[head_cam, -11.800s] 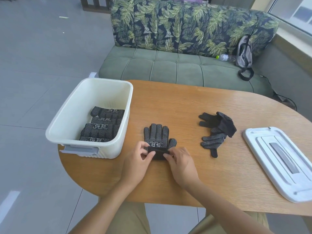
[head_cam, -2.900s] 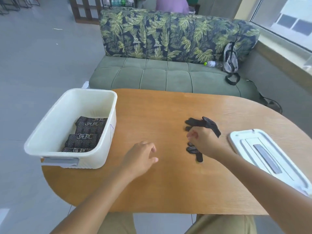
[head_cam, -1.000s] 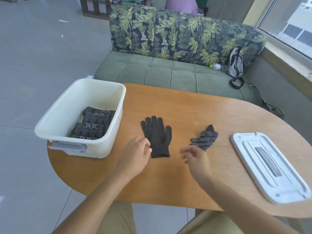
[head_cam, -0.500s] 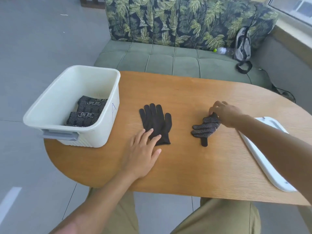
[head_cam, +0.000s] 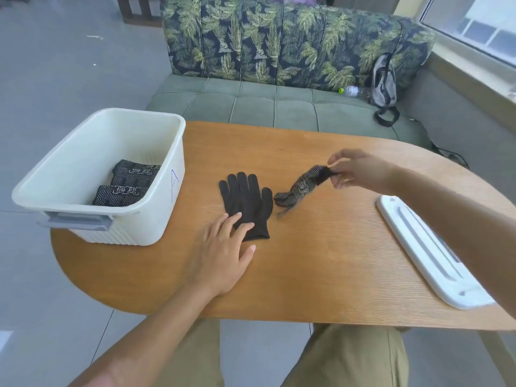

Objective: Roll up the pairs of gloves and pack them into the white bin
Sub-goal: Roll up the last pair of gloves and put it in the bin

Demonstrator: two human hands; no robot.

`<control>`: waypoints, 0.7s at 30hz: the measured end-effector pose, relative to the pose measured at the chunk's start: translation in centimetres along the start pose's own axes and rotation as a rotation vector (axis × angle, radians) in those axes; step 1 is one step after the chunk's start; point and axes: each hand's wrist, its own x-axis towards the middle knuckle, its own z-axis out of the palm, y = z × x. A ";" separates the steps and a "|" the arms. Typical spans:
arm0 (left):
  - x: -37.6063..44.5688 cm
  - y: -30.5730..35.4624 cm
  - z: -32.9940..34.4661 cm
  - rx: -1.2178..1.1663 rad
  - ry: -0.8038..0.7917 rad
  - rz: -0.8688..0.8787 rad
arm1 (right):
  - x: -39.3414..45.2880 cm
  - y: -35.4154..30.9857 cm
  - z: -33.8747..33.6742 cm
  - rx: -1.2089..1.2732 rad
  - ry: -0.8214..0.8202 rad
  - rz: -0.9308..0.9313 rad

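- Your left hand (head_cam: pixel 223 247) lies flat on the wooden table (head_cam: pixel 321 261), fingers straight and slightly spread, fingertips resting on the cuff end of the flat black glove (head_cam: pixel 247 203).
- That flat black glove lies plain side up, fingers pointing away from you, just beside the white bin (head_cam: pixel 92 169).
- Your right hand (head_cam: pixel 360 171) pinches the cuff of the dotted glove (head_cam: pixel 300 188) between thumb and fingers, holding that end above the table.
- The dotted glove hangs slanting down to your left; its finger end touches the table just beside the flat glove's thumb.
- The white bin sits at the table's left end, with a blue mark on its near right wall and a grey handle at the front.
- Inside the bin lie rolled glove pairs (head_cam: pixel 128 182), dotted with white lettering, packed against the near right side; you cannot tell their exact count.
- A white lid (head_cam: pixel 424 252) lies flat at the right, partly under your forearm.
- Behind the table stands a green sofa (head_cam: pixel 279 104) with leaf-print cushions, a grey bag (head_cam: pixel 384 82) and a bottle (head_cam: pixel 353 91).
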 end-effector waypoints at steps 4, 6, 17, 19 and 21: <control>-0.1 0.0 0.1 -0.025 0.020 0.006 | -2.1 1.0 2.3 0.143 0.091 0.131; 0.0 -0.1 0.1 -0.013 0.022 0.009 | -2.9 3.2 3.8 -0.059 0.092 0.298; 0.2 -0.2 0.4 -0.054 0.048 0.006 | -5.0 10.2 6.8 -1.028 0.221 -0.330; 0.2 -0.2 0.4 -0.092 0.061 0.002 | -5.5 10.0 6.3 -0.969 0.162 -0.289; 0.1 -0.2 0.4 -0.115 0.070 0.001 | -6.0 10.1 5.7 -1.000 0.126 -0.302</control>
